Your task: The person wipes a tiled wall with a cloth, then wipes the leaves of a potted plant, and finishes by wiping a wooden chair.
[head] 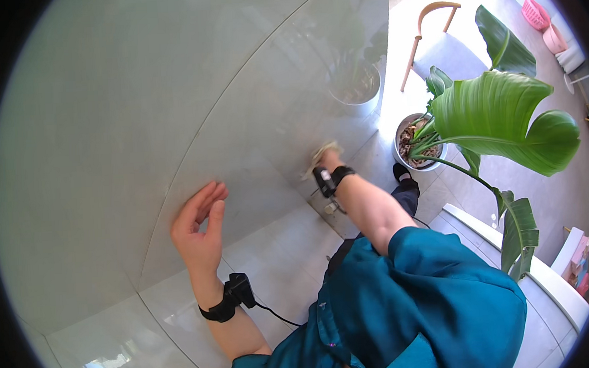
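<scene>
My left hand [202, 231] is held up beside a large glossy grey tiled wall [122, 143]. Its fingers curve together, the thumb stands apart, and nothing is in it. Whether the fingertips touch the wall is hard to tell. Farther out, my right hand [330, 158] has a pale cloth [318, 157] at its fingers, low against the same wall; hand and cloth are blurred. A black strap with a small device [324, 181] circles the right wrist. Another strapped device [233, 297], with a cable, sits on the left wrist.
A broad-leaved plant in a white pot [397, 146] stands to the right, near my black shoe [400, 172]. Beyond it is a wooden-armed chair [445, 51]. Pink baskets [535, 14] lie at the far right. A white-edged ledge [476, 227] runs behind me. Pale tiles [278, 250] cover the floor.
</scene>
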`<action>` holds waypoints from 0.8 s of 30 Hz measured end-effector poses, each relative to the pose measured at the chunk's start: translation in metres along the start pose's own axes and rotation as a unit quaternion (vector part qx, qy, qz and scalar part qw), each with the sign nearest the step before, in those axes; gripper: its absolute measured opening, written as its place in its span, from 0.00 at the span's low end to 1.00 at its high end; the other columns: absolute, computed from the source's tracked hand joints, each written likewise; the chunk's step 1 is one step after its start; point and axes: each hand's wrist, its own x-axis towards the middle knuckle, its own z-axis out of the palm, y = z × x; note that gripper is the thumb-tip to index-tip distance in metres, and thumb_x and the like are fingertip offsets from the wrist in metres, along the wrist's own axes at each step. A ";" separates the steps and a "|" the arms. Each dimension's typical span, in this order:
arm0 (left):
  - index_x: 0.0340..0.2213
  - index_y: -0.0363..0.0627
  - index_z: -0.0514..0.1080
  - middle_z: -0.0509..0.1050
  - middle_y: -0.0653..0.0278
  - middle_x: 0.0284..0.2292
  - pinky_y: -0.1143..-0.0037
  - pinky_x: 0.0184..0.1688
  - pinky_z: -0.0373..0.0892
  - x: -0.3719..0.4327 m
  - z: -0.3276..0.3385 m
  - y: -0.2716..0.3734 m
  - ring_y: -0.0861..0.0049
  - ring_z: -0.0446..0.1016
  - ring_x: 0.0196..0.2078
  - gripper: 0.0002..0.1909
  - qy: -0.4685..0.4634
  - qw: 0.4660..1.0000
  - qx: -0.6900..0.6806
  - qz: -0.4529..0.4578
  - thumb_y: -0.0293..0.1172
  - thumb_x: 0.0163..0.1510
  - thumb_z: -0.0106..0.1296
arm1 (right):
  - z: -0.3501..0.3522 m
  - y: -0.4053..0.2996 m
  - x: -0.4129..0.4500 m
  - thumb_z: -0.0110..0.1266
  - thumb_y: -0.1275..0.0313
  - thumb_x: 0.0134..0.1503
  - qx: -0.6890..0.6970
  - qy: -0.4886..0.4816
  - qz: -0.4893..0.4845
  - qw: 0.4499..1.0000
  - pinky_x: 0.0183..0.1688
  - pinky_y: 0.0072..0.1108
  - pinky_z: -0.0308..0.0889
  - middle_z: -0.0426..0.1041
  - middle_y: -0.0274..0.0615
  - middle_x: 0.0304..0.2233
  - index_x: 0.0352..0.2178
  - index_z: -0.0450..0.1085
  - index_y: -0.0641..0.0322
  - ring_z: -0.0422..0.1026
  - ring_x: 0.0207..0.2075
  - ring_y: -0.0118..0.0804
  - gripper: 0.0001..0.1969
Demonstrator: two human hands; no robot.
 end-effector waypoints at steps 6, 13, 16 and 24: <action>0.44 0.31 0.73 0.79 0.54 0.39 0.75 0.46 0.73 -0.003 -0.001 0.007 0.69 0.79 0.42 0.14 0.007 1.000 0.008 -0.008 0.19 0.55 0.54 | 0.059 -0.029 -0.095 0.36 0.59 0.62 0.370 0.036 0.184 0.910 0.51 0.31 0.63 0.69 0.45 0.51 0.53 0.63 0.58 0.67 0.51 0.48 0.22; 0.46 0.32 0.72 0.78 0.54 0.40 0.73 0.48 0.72 -0.008 -0.005 0.000 0.68 0.78 0.43 0.15 -0.008 1.000 0.014 0.009 0.19 0.56 0.52 | -0.013 -0.176 -0.122 0.36 0.56 0.64 0.295 0.178 -0.092 0.934 0.55 0.30 0.60 0.66 0.52 0.54 0.56 0.58 0.66 0.65 0.54 0.52 0.26; 0.46 0.33 0.72 0.78 0.54 0.40 0.74 0.48 0.72 -0.005 0.000 0.002 0.69 0.78 0.43 0.15 -0.010 1.000 0.024 0.011 0.20 0.56 0.53 | -0.019 -0.217 -0.161 0.36 0.61 0.64 0.198 0.264 -0.222 0.917 0.59 0.32 0.57 0.63 0.59 0.56 0.59 0.53 0.72 0.63 0.57 0.57 0.27; 0.45 0.33 0.73 0.78 0.54 0.39 0.75 0.47 0.72 -0.002 0.003 0.003 0.69 0.79 0.41 0.14 0.014 0.999 0.045 0.012 0.21 0.56 0.53 | 0.068 -0.117 -0.227 0.36 0.69 0.62 0.084 0.193 -0.205 0.956 0.60 0.34 0.55 0.59 0.66 0.58 0.62 0.46 0.72 0.59 0.59 0.61 0.29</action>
